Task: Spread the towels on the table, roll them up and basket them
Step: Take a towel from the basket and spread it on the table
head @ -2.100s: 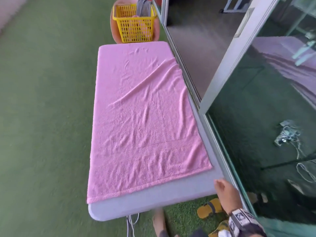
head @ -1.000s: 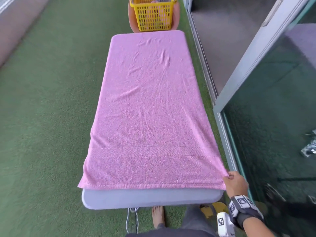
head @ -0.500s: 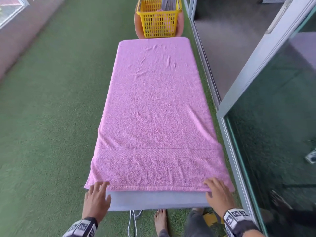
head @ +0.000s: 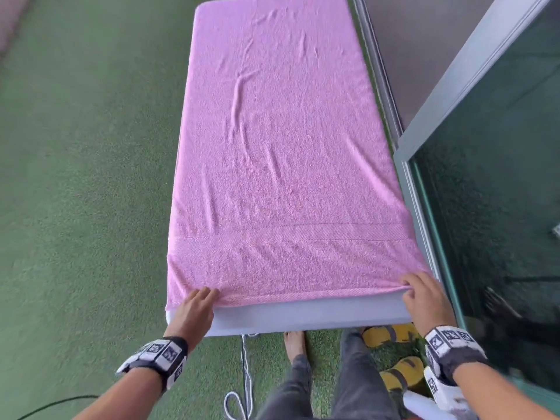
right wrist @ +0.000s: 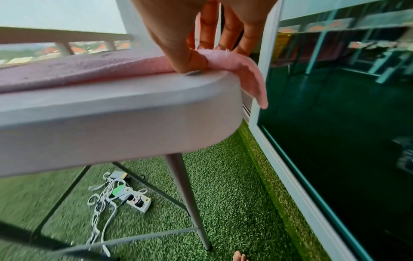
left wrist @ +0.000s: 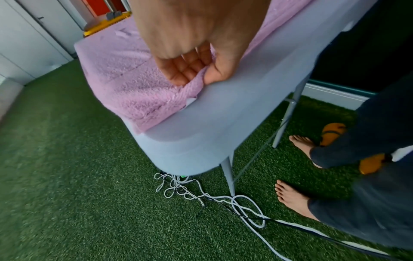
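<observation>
Grey desk (head: 303, 316) on green turf (head: 75, 177), glass door frame right. Pink towel (head: 278, 147) covers desk; left hand (head: 194, 310), right hand (head: 424, 295) fingers pinching near hem corners, lower frame.

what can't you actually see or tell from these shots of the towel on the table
- Basket: only a yellow sliver shows in the left wrist view, behind the towel; the head view's top edge cuts it off, so its contents are unknown.
- Table top: covered by the towel, except for the near strip.
- Left hand fingertips: blurred in the left wrist view.
- Right hand fingertips: hidden behind the towel's raised corner in the right wrist view.
</observation>
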